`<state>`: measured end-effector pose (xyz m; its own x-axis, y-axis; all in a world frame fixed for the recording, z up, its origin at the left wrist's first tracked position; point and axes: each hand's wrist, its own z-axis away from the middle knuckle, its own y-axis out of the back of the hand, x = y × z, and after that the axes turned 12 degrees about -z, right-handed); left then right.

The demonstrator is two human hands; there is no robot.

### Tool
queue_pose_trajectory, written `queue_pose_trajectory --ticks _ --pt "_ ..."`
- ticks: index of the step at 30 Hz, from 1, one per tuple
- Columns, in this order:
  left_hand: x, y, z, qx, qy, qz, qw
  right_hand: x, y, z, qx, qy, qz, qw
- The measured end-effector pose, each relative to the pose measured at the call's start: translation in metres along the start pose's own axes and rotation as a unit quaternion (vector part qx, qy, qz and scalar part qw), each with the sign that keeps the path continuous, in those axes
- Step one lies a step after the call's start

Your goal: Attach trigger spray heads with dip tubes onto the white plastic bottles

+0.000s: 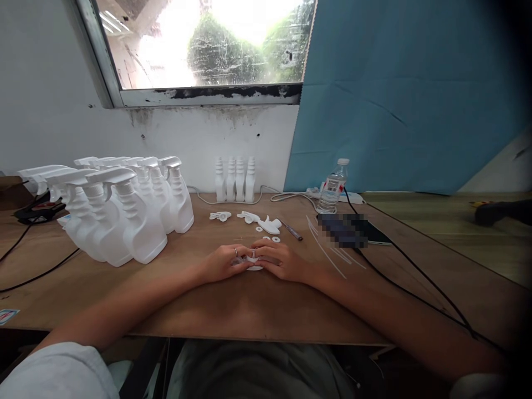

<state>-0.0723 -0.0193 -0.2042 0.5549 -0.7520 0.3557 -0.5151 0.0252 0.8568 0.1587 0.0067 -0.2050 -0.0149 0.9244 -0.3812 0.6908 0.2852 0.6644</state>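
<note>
My left hand (224, 262), with a ring on one finger, and my right hand (280, 259) meet at the middle of the table. Between their closed fingers is a white plastic trigger sprayer head (254, 267), largely covered by the fingers. Just beyond the hands lie a loose sprayer head (269, 224) and two more white sprayer parts, one in the middle (248, 216) and one further left (220, 216). Small white ring washers (276, 239) are scattered near my right fingertips. A pen (292, 230) rests beside them.
White spray bottles (143, 230) with heads fitted crowd the left. Several headless bottles (250, 180) line the wall. Thin clear tubes (328, 250) lie right of my hand, near a water bottle (331, 191) and a pixelated dark object (343, 230). Black cables (415, 277) cross the right side.
</note>
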Motion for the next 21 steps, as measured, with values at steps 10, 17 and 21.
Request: queue_pose_trajectory --ticks 10,17,21 --pt "0.0 -0.004 -0.002 0.036 -0.026 -0.007 0.999 -0.001 -0.002 0.0 0.01 0.014 0.017 1.0" --pt "-0.002 -0.007 0.0 0.055 -0.012 -0.033 0.998 -0.014 -0.009 -0.001 0.001 0.001 0.192 0.981" --pt "-0.002 -0.006 0.001 0.037 0.018 -0.041 0.998 -0.021 -0.01 -0.002 -0.008 -0.054 0.139 0.989"
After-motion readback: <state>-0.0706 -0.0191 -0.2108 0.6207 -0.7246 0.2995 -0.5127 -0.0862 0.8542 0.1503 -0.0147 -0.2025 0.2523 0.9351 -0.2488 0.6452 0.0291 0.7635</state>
